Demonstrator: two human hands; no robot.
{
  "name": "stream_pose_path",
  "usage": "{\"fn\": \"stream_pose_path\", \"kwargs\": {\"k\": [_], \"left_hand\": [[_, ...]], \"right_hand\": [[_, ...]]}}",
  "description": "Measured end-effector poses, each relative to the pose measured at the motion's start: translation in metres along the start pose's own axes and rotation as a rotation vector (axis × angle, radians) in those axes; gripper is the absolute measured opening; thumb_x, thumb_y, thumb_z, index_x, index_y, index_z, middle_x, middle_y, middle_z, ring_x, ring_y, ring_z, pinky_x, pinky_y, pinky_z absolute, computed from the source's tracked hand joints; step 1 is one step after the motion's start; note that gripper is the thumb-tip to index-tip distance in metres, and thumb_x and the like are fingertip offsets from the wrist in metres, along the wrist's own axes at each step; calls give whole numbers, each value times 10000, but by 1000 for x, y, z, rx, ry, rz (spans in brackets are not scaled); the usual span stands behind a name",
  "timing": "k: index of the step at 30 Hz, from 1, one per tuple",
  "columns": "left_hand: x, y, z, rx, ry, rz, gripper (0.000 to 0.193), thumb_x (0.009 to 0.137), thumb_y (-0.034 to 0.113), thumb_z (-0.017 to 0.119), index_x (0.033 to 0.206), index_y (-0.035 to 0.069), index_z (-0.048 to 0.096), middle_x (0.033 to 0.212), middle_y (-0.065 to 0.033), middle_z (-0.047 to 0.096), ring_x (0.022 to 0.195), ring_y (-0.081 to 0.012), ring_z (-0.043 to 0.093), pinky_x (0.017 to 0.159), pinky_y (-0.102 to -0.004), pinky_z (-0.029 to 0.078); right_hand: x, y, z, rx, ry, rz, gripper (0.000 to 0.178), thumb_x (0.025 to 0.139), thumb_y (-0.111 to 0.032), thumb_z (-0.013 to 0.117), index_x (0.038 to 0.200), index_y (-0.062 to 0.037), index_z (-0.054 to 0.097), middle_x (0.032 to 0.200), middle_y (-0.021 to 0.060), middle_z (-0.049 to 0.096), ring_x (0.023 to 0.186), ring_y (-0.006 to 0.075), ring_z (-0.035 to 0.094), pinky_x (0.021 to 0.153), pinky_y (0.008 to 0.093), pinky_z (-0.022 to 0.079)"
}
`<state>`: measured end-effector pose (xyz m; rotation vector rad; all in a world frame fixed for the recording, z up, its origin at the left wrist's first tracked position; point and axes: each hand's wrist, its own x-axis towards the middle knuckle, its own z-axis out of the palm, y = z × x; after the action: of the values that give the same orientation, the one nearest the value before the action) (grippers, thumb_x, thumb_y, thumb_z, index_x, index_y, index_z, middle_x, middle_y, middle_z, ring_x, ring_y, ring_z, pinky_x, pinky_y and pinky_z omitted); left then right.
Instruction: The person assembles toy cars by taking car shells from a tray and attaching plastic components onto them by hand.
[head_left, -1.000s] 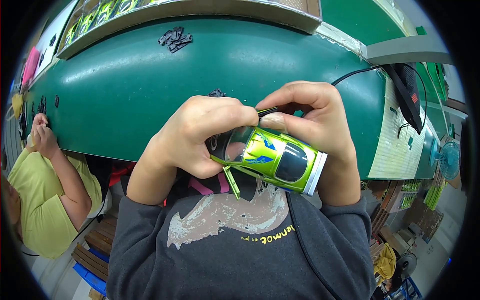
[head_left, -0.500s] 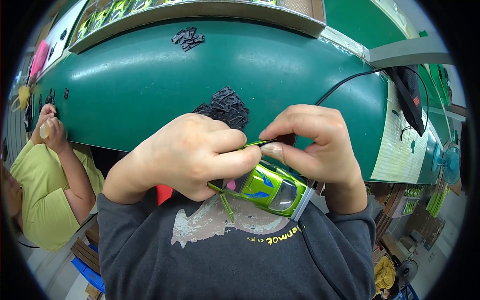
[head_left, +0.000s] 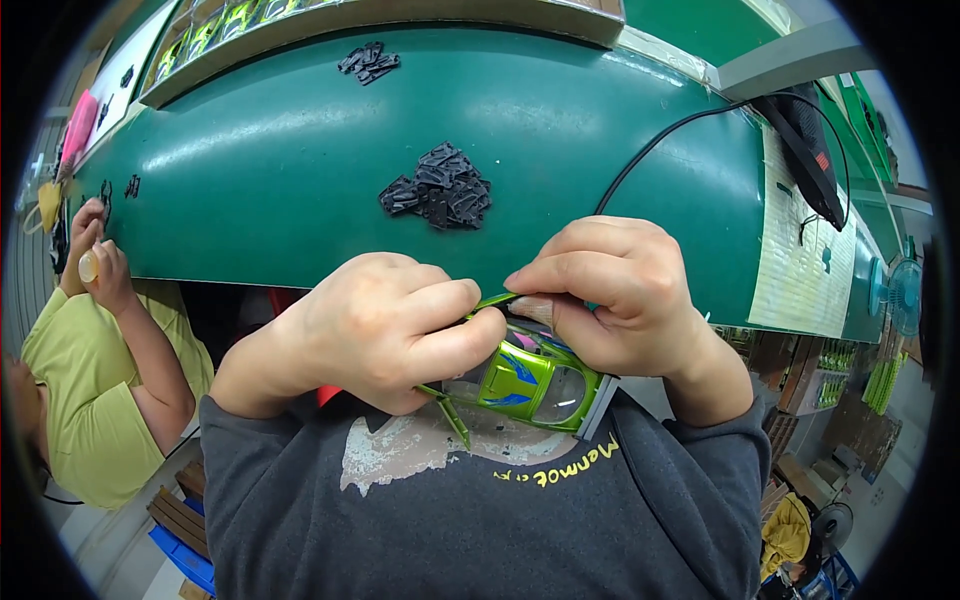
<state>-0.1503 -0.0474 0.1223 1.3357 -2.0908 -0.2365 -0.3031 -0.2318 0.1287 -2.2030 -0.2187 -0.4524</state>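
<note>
Bench: big, green, smooth and shiny, with a long near edge.
Tray: a long brown cardboard box (head_left: 560,22) at the far side of the bench (head_left: 270,170), with shiny green things inside.
Shirt: dark, soft cloth (head_left: 480,540) with a cracked, peeling picture on it.
Left hand: the left hand (head_left: 390,325) is curled nearly closed around one end of the toy car (head_left: 512,375), hiding that end.
Right hand: the right hand (head_left: 620,285) has finger and thumb pinched together on the thin flap (head_left: 495,299); something pale covers the thumb tip.
Toy car: between both hands, in front of the shirt, off the bench. It is shiny green with blue marks, clear windows and rounded sides. Slick paint and a loose grip could make it drop.
Big pile: flat, black, hard-looking bits (head_left: 445,190), heaped past the left hand. A knuckle bump could scatter them.
Little pile: more black bits (head_left: 369,63), farther off.
Open door: a narrow green door (head_left: 455,422) sticks out toward the shirt. Catching on cloth could break it.
Flap: thin, green and dark. Pinching too hard could bend it.
</note>
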Motion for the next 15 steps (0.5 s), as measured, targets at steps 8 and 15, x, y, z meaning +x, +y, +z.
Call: {"fn": "stream_pose_path", "kwargs": {"k": [8,15], "left_hand": [[-10,5,6,-283,82,-131,468,595,142,767,1018,26,603,885,-66,624,671,-205,645,545,-319,484],[-15,10,26,-1678,565,-730,390,915,231,613,1161,-49,496,823,-215,639,573,-214,624,460,-230,434]], "right_hand": [[-7,2,6,186,-11,100,183,686,-11,782,856,-34,720,749,85,666,653,211,656,564,301,512],[-5,-1,9,-357,210,-276,325,561,-79,744,881,-63,692,890,59,641,794,244,624,644,351,516]]}}
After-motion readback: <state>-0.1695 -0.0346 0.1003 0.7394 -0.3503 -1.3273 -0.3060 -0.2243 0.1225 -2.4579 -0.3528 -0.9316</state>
